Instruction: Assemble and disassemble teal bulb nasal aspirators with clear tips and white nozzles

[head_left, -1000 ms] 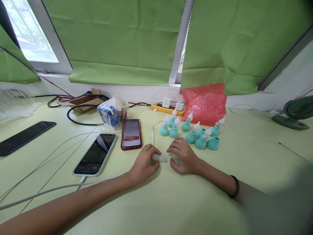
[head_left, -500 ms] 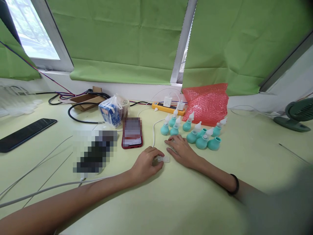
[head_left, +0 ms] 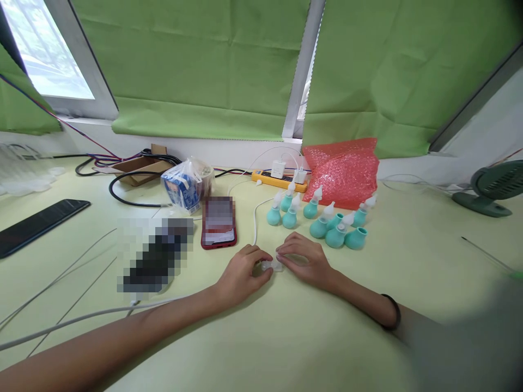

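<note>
My left hand (head_left: 244, 275) rests on the table, thumb and fingers closed on a small translucent plastic nozzle (head_left: 274, 266) that lies nearly level and points right. My right hand (head_left: 305, 260) has its thumb and forefinger pinched together at the nozzle's right end; the exact contact is too small to make out. Beyond my right hand stand several teal squeeze bulbs, most fitted with clear nozzles, such as this nasal aspirator (head_left: 290, 219). One teal bulb (head_left: 356, 238) at the right of the group has an uncovered round mouth.
A red-cased phone (head_left: 219, 242) and a blurred dark device lie left of my hands, with white cables around. Behind are a bagged blue box (head_left: 182, 190), an orange power strip (head_left: 261, 177) and a red bubble-wrap bag (head_left: 341, 174). A green fan (head_left: 496, 188) stands far right.
My right hand has moved down from near the bulbs to the nozzle, and its spread fingers have come together there. My left hand keeps its hold on the nozzle.
</note>
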### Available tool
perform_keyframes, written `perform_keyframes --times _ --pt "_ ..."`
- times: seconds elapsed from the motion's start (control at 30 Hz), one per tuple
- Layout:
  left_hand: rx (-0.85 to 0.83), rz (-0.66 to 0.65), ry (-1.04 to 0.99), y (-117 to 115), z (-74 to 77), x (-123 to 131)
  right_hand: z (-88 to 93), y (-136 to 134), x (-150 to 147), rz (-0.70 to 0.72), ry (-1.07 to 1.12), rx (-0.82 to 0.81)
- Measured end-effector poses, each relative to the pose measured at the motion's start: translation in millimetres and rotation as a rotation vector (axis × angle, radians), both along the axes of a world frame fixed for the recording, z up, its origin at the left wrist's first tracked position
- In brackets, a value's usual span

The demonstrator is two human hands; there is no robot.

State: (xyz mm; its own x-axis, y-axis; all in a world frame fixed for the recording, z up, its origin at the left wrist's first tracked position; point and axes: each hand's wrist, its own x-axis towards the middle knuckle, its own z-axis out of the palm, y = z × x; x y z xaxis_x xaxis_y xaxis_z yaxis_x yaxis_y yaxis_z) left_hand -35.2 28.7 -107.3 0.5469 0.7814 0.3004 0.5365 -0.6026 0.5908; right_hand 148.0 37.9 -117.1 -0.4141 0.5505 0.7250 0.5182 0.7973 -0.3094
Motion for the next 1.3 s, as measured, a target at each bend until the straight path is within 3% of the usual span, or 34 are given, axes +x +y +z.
perform_keyframes --times 0.13,0.37,0.6,0.93,1.3 --pt "-0.032 0.015 -0.052 -1 0.1 -1 3.3 -7 -1 0.132 0.111 -0.111" --pt "-0.055 0.028 -0.075 -1 1.8 0 5.8 -14 -3 0.126 0.154 -0.274" --pt "-0.050 0.025 -0.063 -1 2.3 -1 0.5 -12 -6 0.167 0.149 -0.155" --pt "-0.016 0.018 -0.044 0 0.0 0 -0.4 -14 -4 0.088 -0.015 0.051" --pt "-0.031 0.024 -0.055 -1 -0.2 0 0.9 -15 -4 0.072 -0.108 0.087"
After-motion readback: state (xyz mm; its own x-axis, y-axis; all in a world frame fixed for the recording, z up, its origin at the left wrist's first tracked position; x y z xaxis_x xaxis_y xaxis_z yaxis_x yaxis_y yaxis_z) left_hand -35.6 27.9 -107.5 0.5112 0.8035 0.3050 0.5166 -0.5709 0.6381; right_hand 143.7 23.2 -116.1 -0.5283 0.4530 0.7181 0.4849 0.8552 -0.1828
